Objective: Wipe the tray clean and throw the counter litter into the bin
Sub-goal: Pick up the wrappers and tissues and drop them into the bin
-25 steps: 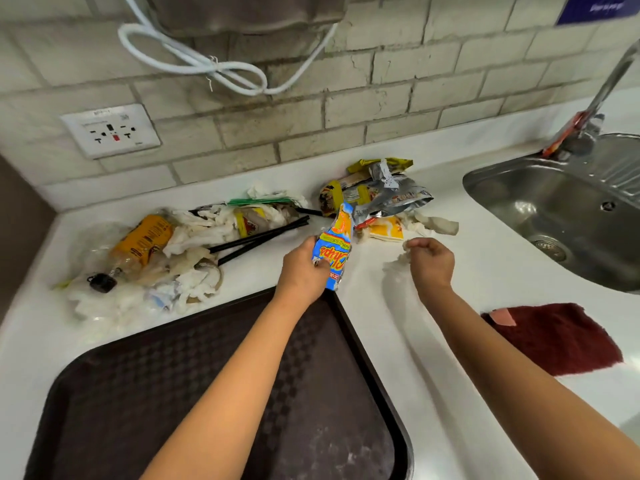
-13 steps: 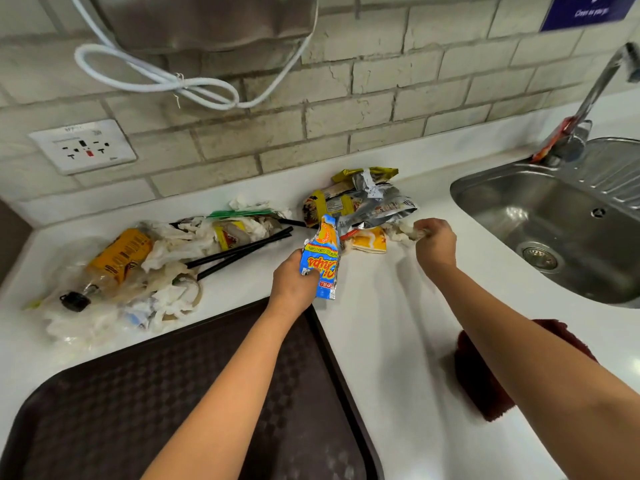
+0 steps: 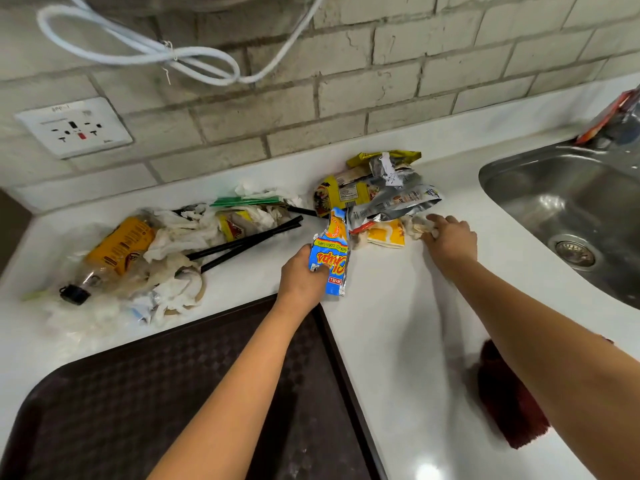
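My left hand (image 3: 303, 277) grips a blue and orange chips packet (image 3: 330, 252) just above the far corner of the dark brown tray (image 3: 145, 403). My right hand (image 3: 450, 239) reaches onto a crumpled tissue (image 3: 417, 225) at the edge of a pile of yellow and silver snack wrappers (image 3: 381, 192), its fingers curled on the tissue. A second heap of litter lies to the left: a plastic bottle with an orange label (image 3: 114, 251), white tissues (image 3: 183, 233) and black straws (image 3: 249, 242). No bin is in view.
A dark red cloth (image 3: 509, 403) lies on the white counter (image 3: 398, 341) under my right forearm. A steel sink (image 3: 571, 209) is at the right. A wall socket (image 3: 74, 128) and a looped white cable (image 3: 145, 51) are on the brick wall.
My right hand has moved forward from the bare counter to the wrapper pile and onto the tissue. The left hand keeps holding the chips packet in about the same place.
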Demonstrator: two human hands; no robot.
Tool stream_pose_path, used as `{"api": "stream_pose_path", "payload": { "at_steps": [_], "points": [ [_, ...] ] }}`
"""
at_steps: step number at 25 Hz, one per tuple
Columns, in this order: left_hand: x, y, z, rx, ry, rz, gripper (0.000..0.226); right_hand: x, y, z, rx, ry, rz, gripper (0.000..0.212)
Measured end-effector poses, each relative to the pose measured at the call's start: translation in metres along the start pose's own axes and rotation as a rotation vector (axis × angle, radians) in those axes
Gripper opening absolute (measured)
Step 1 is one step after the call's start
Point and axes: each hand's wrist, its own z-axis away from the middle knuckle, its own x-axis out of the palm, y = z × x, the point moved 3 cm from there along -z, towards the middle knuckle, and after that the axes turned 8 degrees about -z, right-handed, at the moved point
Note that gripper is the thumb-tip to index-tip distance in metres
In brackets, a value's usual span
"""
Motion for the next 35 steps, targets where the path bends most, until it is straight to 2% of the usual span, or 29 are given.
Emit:
{"api": "stream_pose_path", "payload": {
  "at_steps": [2,4,6,8,11,15,19,21,23,26,27,30,32,34,35],
  "points": [
    [-0.001,0.001,0.001,0.004,-0.004,0.008,0.027,-0.003,0.003,-0.007,-0.032,-0.086,0.090,0.040],
    [-0.003,0.000,0.002,0.001,-0.001,0.009,0.026,-0.006,0.004,-0.012,-0.013,-0.158,0.041,0.039],
    [-0.006,-0.004,0.005,-0.003,0.008,0.011,0.026,-0.008,0.002,-0.008,0.015,-0.139,0.032,0.036],
    [-0.010,-0.004,0.006,0.008,0.018,0.019,0.026,-0.011,-0.003,0.001,0.031,-0.088,0.127,0.032],
    [-0.010,0.000,0.010,0.022,0.018,0.029,0.027,-0.010,-0.003,0.016,0.029,-0.120,0.209,0.032],
    [-0.007,0.004,0.025,0.055,-0.006,0.037,0.027,-0.020,0.008,0.029,0.171,-0.141,0.059,0.031],
    [-0.010,0.006,0.034,0.074,-0.008,0.034,0.026,-0.027,0.010,0.038,0.304,-0.221,0.078,0.037],
    [-0.014,0.008,0.037,0.081,-0.001,0.035,0.025,-0.027,0.015,0.043,0.321,-0.217,0.004,0.046],
    [-0.017,0.010,0.038,0.094,0.002,0.029,0.026,-0.028,0.019,0.048,0.317,-0.228,-0.114,0.044],
    [-0.018,0.010,0.041,0.107,0.000,0.026,0.027,-0.038,0.017,0.059,0.305,-0.221,-0.331,0.012],
    [-0.018,0.010,0.042,0.109,0.000,0.026,0.027,-0.044,0.014,0.063,0.295,-0.190,-0.412,0.009],
    [-0.015,0.011,0.045,0.116,-0.016,0.022,0.026,-0.064,0.004,0.075,0.166,0.020,-0.601,0.024],
    [-0.011,0.010,0.046,0.114,-0.029,0.010,0.025,-0.075,-0.004,0.087,0.094,0.114,-0.807,0.023],
    [-0.008,0.011,0.047,0.112,-0.039,0.006,0.025,-0.079,-0.007,0.093,0.052,0.109,-0.958,0.025],
    [-0.006,0.011,0.046,0.113,-0.046,0.005,0.025,-0.074,-0.005,0.092,0.060,0.081,-0.985,0.018]
  ]
}}
